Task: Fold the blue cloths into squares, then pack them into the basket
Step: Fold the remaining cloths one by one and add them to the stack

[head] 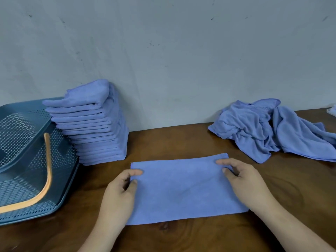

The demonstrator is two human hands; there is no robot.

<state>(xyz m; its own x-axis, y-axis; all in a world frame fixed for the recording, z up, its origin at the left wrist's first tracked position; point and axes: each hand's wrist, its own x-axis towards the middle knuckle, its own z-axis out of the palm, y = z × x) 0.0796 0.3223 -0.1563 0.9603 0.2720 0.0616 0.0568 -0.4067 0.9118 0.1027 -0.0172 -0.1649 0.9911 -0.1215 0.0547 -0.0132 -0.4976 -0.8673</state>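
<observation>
Cloth [183,190], blue, lies flat on the brown wooden table [200,239] at the centre of the view, folded into a long rectangle with its long sides running 9 to 3 o'clock.

Left hand [120,190] is at the cloth's 9 o'clock edge. Its forefinger and thumb are curled and pinch that short edge near the far corner, and the remaining fingers are tucked under the palm.

Right hand [241,184] is at the 3 o'clock edge. Its forefinger reaches over the far corner and, with the thumb just below it, nips the fabric. The heel of the hand rests on the cloth.

Stack [91,124] of folded blue cloths stands at 10 o'clock from the cloth, tall, leaning slightly, close against the grey wall [163,51].

Basket [27,142], blue perforated plastic with an orange handle [46,180], sits at 9 o'clock and touches the stack's near side. Its contents cannot be determined from this angle.

Heap [269,130] of unfolded blue cloths lies at 2 o'clock, well apart from the hands.
</observation>
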